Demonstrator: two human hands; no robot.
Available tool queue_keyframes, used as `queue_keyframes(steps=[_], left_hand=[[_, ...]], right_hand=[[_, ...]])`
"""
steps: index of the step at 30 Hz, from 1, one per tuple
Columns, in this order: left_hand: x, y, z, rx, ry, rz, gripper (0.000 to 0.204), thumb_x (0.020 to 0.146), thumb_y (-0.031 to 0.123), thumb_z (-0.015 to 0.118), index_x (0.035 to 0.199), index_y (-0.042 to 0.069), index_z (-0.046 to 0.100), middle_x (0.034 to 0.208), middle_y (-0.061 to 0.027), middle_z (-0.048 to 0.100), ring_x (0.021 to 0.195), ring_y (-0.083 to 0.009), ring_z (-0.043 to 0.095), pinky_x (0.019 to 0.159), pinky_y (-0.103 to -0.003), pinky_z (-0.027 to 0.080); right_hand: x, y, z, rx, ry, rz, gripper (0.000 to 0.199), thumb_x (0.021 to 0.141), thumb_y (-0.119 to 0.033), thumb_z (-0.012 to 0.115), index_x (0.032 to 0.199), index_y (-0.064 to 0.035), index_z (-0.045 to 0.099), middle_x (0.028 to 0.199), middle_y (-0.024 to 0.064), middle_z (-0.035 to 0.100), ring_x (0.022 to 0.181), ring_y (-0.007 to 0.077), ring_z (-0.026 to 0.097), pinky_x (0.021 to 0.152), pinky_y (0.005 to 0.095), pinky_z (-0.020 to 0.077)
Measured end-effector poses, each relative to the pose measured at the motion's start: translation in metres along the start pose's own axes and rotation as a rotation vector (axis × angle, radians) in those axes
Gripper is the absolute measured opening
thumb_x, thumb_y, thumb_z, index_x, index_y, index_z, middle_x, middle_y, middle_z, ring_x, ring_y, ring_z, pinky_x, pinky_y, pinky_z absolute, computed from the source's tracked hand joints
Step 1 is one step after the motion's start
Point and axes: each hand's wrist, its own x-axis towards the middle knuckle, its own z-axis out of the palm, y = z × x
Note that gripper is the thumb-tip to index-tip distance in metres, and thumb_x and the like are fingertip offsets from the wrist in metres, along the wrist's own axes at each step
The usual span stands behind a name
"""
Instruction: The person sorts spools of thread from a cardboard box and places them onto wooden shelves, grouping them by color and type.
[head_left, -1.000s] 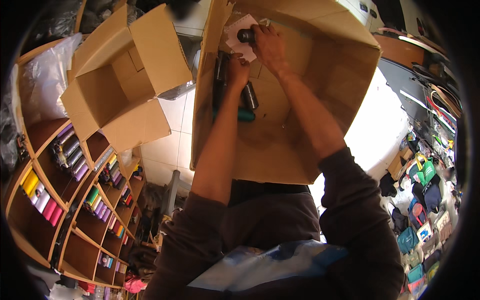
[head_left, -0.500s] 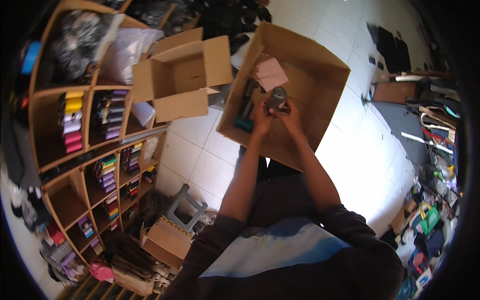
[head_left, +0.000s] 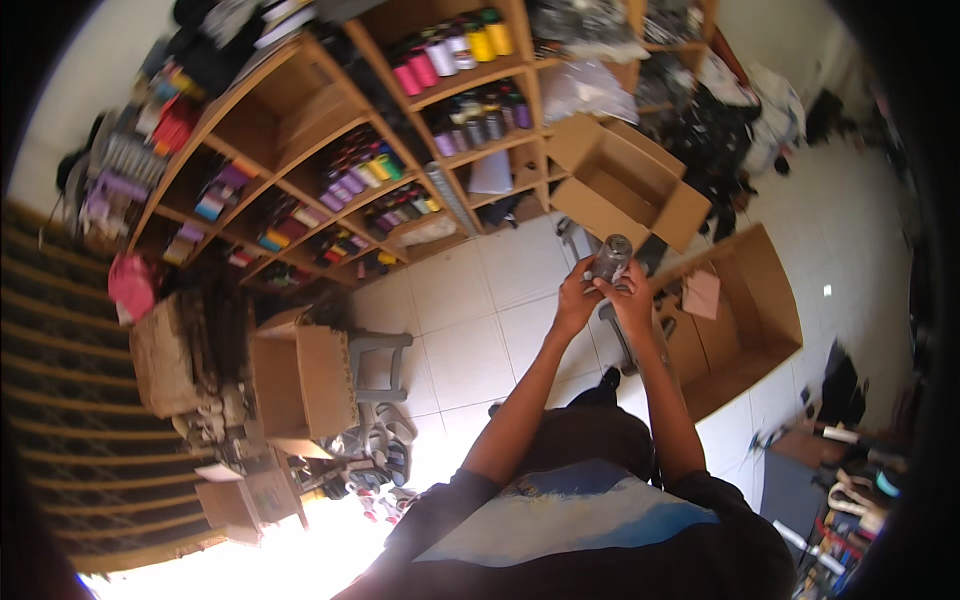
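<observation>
Both my hands are raised in front of me around a dark grey cylindrical bottle point(head_left: 610, 257). My left hand point(head_left: 576, 300) grips its lower left side and my right hand point(head_left: 633, 297) grips its lower right side. The bottle's top sticks out above my fingers. Just right of my hands lies a large open cardboard box point(head_left: 760, 320) on the tiled floor, with a pale card point(head_left: 701, 293) inside it. A second open cardboard box point(head_left: 625, 180) sits beyond my hands.
A tall wooden shelf unit point(head_left: 400, 130) full of coloured bottles runs across the upper left. A grey plastic stool point(head_left: 375, 385) and more cardboard boxes point(head_left: 290, 385) stand at lower left. Clothes and bags point(head_left: 740, 110) pile at upper right, clutter at lower right.
My head has turned, swinging the view toward the shelves. My hands lifted the bottle out of the large box and now hold it up beside it.
</observation>
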Motion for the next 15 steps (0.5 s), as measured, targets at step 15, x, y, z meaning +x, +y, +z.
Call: queue_keyframes(steps=[15], left_hand=[[-0.039, 0.055, -0.340, 0.151, 0.501, 0.205, 0.053, 0.074, -0.007, 0.065, 0.125, -0.002, 0.048, 0.110, -0.0181, 0.063, 0.098, -0.0251, 0.064, 0.079, -0.033, 0.054]], right_hand=[[0.012, -0.055, 0.360, -0.115, -0.444, -0.244, 0.054, 0.071, -0.013, 0.081, 0.118, -0.0010, 0.056, 0.106, 0.0084, 0.057, 0.092, 0.0185, 0.061, 0.079, 0.0304, 0.0513]])
